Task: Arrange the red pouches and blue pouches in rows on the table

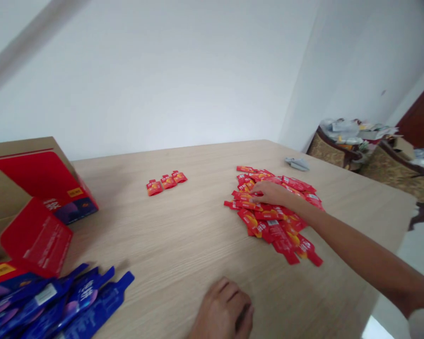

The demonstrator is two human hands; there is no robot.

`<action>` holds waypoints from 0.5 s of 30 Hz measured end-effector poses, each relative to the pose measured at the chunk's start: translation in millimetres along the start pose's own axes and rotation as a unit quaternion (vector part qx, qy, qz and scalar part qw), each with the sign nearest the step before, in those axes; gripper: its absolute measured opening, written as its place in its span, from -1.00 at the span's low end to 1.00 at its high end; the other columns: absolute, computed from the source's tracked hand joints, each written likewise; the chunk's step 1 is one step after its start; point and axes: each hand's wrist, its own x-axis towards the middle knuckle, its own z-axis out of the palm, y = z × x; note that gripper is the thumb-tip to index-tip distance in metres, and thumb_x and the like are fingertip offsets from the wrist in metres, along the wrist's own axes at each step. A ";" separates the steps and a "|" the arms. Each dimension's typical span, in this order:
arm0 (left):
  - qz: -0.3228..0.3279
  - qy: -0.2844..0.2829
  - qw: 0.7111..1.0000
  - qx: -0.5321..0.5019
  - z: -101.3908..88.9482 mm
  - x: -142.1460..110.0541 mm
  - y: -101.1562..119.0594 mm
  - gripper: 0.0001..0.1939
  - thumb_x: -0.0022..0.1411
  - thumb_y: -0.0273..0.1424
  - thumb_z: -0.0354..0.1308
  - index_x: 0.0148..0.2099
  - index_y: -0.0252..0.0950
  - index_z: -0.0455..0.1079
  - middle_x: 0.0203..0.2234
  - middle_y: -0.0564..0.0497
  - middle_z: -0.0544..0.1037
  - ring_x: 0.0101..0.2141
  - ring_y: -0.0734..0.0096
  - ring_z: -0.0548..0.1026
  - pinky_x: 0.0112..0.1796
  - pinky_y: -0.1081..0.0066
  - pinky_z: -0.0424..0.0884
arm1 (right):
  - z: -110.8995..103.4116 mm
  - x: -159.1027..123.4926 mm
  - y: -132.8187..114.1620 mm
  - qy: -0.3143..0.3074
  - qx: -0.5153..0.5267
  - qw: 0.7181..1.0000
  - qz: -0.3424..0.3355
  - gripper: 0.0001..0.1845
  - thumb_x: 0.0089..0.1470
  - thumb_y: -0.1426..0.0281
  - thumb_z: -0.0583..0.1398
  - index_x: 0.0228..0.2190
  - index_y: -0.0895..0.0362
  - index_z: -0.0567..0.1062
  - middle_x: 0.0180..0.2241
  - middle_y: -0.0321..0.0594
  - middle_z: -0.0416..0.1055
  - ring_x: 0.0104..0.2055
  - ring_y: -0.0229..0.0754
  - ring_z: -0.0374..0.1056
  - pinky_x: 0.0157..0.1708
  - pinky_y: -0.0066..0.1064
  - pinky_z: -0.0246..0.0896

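Observation:
My right hand (pixel 270 194) reaches over a heap of red sachets (pixel 273 230) with orange fruit prints and narrow spouts. Its fingers are bent and pinched on one red sachet (pixel 243 196) at the left side of the heap; the fingertips are partly hidden. My left hand (pixel 222 308) is at the bottom middle, low over the table, curled in a loose fist with nothing visible in it. Toward the back of the table, three red sachets (pixel 168 181) lie in a slanting row, apart from the heap.
On the left stands an open red cardboard box (pixel 45 174), its flap out. Blue sachets (pixel 88 301) are piled before it. A grey crumpled item (pixel 297 163) lies behind the heap on the wooden table (pixel 155 254). Beyond the right edge are carved chairs (pixel 328 150) loaded with bags.

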 end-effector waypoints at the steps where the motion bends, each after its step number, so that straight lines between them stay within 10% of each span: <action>1: 0.001 -0.002 1.000 0.000 -0.3 0.5 0.0 -0.88 0.28 -0.53 0.06 -0.22 -0.20 0.37 -0.42 0.06 0.50 -0.37 0.28 0.48 -0.36 0.34 0.43 | 4.7 4.8 -1.7 0.003 0.002 1.000 -0.008 -0.54 0.32 0.08 0.17 0.00 0.11 0.64 0.03 0.01 0.57 0.08 0.05 0.45 0.14 -0.20 0.26; 15: 0.032 0.043 0.999 0.010 6.4 -1.3 -5.5 -0.87 0.20 -0.54 0.06 -0.27 -0.21 0.34 -0.46 0.08 0.50 -0.43 0.32 0.46 -0.39 0.38 0.41 | -3.8 57.5 -17.3 -0.113 -0.013 0.993 0.013 -0.75 0.13 0.20 0.33 -0.31 0.13 0.66 -0.29 -0.10 0.63 -0.24 -0.04 0.53 -0.22 -0.34 0.31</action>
